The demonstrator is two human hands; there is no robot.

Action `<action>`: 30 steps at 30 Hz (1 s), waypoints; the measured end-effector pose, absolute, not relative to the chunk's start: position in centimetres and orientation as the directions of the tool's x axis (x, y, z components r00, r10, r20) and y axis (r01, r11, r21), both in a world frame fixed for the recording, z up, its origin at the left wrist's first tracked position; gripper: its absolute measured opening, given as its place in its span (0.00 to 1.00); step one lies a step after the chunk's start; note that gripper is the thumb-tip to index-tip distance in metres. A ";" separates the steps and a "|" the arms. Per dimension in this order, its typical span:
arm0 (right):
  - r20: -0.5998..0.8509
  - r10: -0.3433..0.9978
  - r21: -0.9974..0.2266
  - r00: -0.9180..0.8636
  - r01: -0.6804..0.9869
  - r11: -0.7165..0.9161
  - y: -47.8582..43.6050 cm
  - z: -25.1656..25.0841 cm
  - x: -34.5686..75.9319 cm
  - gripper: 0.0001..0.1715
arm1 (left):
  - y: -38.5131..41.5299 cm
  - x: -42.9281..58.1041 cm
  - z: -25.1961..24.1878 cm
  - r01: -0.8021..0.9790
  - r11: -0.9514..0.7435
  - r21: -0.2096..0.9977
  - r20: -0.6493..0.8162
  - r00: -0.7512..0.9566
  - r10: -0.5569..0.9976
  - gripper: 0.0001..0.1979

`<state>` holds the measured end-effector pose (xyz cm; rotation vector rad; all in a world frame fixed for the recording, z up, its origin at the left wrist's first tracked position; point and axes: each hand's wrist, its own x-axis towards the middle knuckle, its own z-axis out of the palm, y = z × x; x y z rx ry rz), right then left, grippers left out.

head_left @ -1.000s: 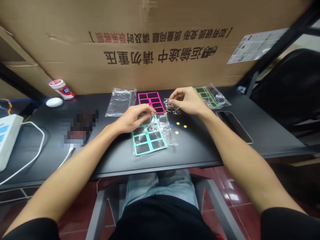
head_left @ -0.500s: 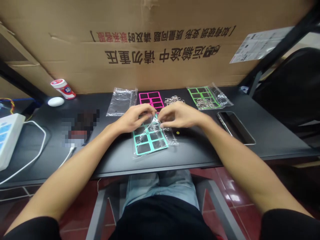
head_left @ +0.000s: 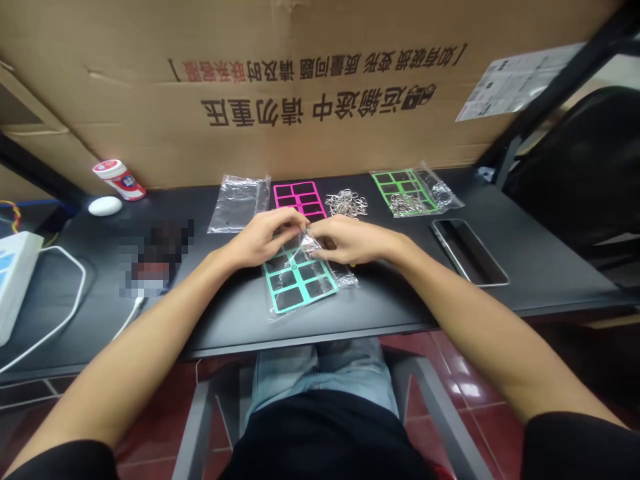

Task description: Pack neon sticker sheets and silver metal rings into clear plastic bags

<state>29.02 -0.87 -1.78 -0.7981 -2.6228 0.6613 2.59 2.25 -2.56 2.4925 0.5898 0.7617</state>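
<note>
A clear plastic bag (head_left: 280,316) lies on the desk in front of me with a teal grid frame (head_left: 301,283) inside it. My left hand (head_left: 267,235) pinches the bag's far edge between thumb and fingers. Beside it my right hand (head_left: 347,239) is closed at the bag's upper right part, its fingertips partly hidden by the crinkled plastic. Beyond my hands lies a pink grid frame (head_left: 300,195), its near end covered by them. A pile of metal rings or clips (head_left: 346,203) sits right of the pink frame.
A bagged green frame (head_left: 417,179) with metal pieces lies at the back right, near a phone (head_left: 470,252). An empty-looking clear bag (head_left: 239,203) is at the back left. A red and white canister (head_left: 120,180), a white oval object (head_left: 105,206) and a white cable (head_left: 83,287) are farther left.
My right hand has moved left and closed in on the bag beside my left hand. The metal pile shows more fully. The camera view has shifted slightly.
</note>
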 end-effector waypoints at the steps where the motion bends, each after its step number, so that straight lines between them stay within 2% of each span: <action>1: 0.181 0.594 -0.539 -0.784 0.427 0.726 -0.9 -1.7 29.1 0.11 | 2.3 2.6 -2.6 0.262 -0.802 0.537 0.405 0.754 0.517 0.07; 4: 0.237 0.635 -0.673 -0.735 0.347 0.653 -0.9 -0.8 29.7 0.07 | 2.3 2.6 -2.6 0.271 -0.809 0.521 0.410 0.752 0.516 0.07; 7: 0.271 0.738 -0.813 -0.618 0.263 0.519 -0.7 0.1 30.6 0.11 | 2.4 2.5 -2.7 0.276 -0.807 0.523 0.405 0.753 0.519 0.07; 9: 0.255 0.809 -0.855 -0.529 0.267 0.444 -0.3 0.4 31.3 0.13 | 2.3 2.5 -2.8 0.270 -0.803 0.531 0.400 0.756 0.519 0.08; 12: 0.278 0.891 -0.806 -0.360 0.417 0.420 0.7 -0.2 32.3 0.13 | 2.3 2.5 -2.7 0.259 -0.798 0.544 0.397 0.759 0.517 0.09; 14: 0.359 0.904 -0.695 -0.232 0.580 0.425 1.4 -0.8 32.8 0.10 | 2.3 2.5 -2.7 0.250 -0.795 0.552 0.398 0.759 0.515 0.08; 16: 0.444 0.878 -0.564 -0.177 0.706 0.428 1.8 -1.1 33.2 0.08 | 2.3 2.4 -2.8 0.246 -0.794 0.556 0.398 0.759 0.515 0.08; 18: 0.456 0.857 -0.498 -0.241 0.729 0.470 1.6 -1.0 33.3 0.08 | 2.4 2.4 -2.8 0.250 -0.794 0.554 0.398 0.758 0.517 0.08; 19: 0.421 0.850 -0.505 -0.317 0.696 0.510 1.3 -0.8 33.2 0.09 | 2.4 2.4 -2.8 0.255 -0.795 0.550 0.396 0.758 0.518 0.08; 22: 0.242 0.759 -0.609 -0.604 0.515 0.604 0.0 -0.1 32.1 0.14 | 2.4 2.4 -2.8 0.267 -0.804 0.531 0.403 0.755 0.517 0.09; 24: 0.177 0.661 -0.626 -0.729 0.435 0.647 -0.7 0.0 31.1 0.16 | 2.3 2.4 -2.7 0.275 -0.808 0.522 0.406 0.753 0.518 0.09; 27: 0.141 0.577 -0.573 -0.805 0.409 0.710 -1.2 -0.5 29.6 0.15 | 2.2 2.5 -2.7 0.278 -0.809 0.518 0.408 0.750 0.520 0.09; 30: 0.067 0.576 -0.570 -0.814 0.443 0.692 -1.2 -0.9 29.1 0.12 | 2.2 2.5 -2.7 0.269 -0.806 0.527 0.405 0.754 0.517 0.09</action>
